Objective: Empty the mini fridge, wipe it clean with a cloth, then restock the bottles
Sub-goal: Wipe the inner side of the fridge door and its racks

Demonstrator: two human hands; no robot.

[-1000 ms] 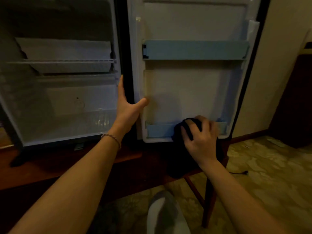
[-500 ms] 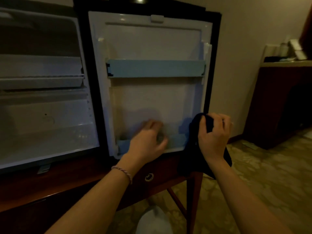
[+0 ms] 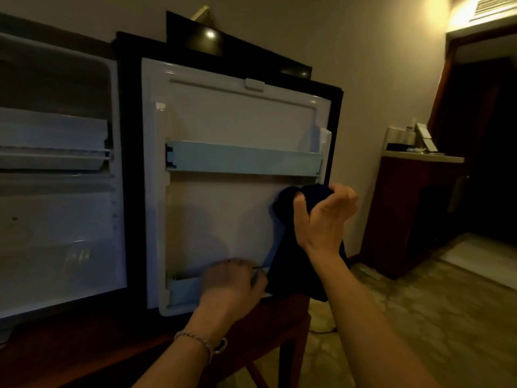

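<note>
My right hand [image 3: 326, 217] grips the dark cloth [image 3: 296, 247] just below the upper door shelf [image 3: 243, 158], whose long axis runs leftward; left hand [image 3: 232, 284], curled, grip unclear, at the lower door shelf [image 3: 184, 289].

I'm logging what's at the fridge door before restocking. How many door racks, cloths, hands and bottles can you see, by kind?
Door racks: 2, the upper rack and the lower rack, both on the open door.
Cloths: 1, a dark cloth held in the right hand.
Hands: 2, counting the left hand at the lower rack.
Bottles: 0 in view.
Total: 5.
</note>
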